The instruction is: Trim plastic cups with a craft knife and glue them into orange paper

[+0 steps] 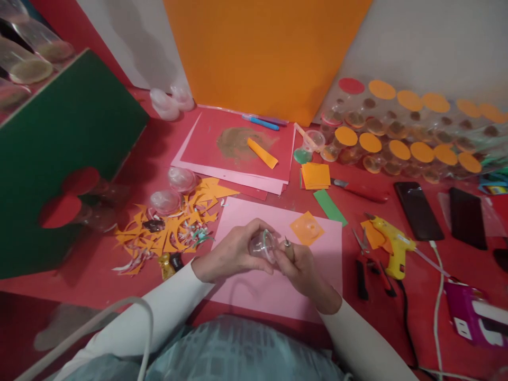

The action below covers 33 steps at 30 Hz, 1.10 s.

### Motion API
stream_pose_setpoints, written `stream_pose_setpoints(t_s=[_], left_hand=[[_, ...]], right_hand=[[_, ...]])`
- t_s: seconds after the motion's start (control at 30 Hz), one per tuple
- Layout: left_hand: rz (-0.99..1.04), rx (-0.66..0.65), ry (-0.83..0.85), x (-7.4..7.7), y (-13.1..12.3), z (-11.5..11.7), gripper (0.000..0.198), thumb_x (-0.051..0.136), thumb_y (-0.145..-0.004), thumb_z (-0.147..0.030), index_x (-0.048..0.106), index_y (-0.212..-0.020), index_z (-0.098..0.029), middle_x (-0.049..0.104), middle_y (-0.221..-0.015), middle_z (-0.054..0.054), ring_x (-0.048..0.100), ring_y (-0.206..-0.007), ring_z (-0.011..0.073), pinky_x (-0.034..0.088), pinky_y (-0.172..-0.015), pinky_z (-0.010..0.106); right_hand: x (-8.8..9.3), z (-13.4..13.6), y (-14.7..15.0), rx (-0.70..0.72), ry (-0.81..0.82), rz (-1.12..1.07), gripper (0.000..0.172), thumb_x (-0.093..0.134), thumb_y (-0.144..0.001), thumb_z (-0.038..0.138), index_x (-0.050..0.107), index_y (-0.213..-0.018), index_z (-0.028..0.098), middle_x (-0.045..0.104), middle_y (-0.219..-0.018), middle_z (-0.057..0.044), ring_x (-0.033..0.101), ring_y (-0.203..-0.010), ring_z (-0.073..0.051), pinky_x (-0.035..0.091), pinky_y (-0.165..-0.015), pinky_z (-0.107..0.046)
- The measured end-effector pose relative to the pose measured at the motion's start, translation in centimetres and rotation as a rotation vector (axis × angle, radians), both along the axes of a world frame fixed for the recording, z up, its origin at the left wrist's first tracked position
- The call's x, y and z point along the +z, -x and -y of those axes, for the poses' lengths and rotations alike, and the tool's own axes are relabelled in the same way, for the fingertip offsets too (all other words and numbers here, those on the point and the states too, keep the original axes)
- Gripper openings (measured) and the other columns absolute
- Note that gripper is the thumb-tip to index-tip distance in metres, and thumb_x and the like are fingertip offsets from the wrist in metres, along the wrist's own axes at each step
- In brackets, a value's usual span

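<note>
I've got the L hand (243, 250) curled round a small clear round plastic cup (260, 246), thumb & fingers spread just enough to grip it. The R hand (300, 267) is bent nearly closed w/ a thin metal-tipped tool (289, 250) in it, tip up; its fingertips are by the cup's rim, but I can't tell if they touch. The cup is btwn both hands, over the flat pink paper sheet (238, 288). Near the R hand, an orange paper square (300, 224) lies on the sheet. Curly orange paper scraps (174, 229) sit to the L, & a yellow plastic glue gun (396, 246) to the R.
</note>
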<state>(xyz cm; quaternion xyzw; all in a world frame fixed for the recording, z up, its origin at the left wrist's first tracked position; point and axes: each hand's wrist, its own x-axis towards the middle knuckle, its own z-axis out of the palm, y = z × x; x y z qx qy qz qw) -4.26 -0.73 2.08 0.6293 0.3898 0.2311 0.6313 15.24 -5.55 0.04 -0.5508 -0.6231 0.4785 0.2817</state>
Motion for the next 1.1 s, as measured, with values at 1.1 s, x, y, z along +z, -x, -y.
stream_pose_setpoints(t_s=[1.1], left_hand=[[-0.079, 0.106, -0.145, -0.5, -0.6, 0.4, 0.07, 0.083, -0.061, -0.066, 0.056, -0.107, -0.021, 0.072, -0.11, 0.009, 0.068, -0.095, 0.024, 0.051, -0.084, 0.035]], right_hand=[[0.1, -0.4, 0.5, -0.115, -0.105, 0.066, 0.043, 0.054, -0.089, 0.046, 0.032, -0.059, 0.024, 0.043, -0.051, 0.005, 0.037, -0.047, -0.01, 0.026, -0.048, -0.025]])
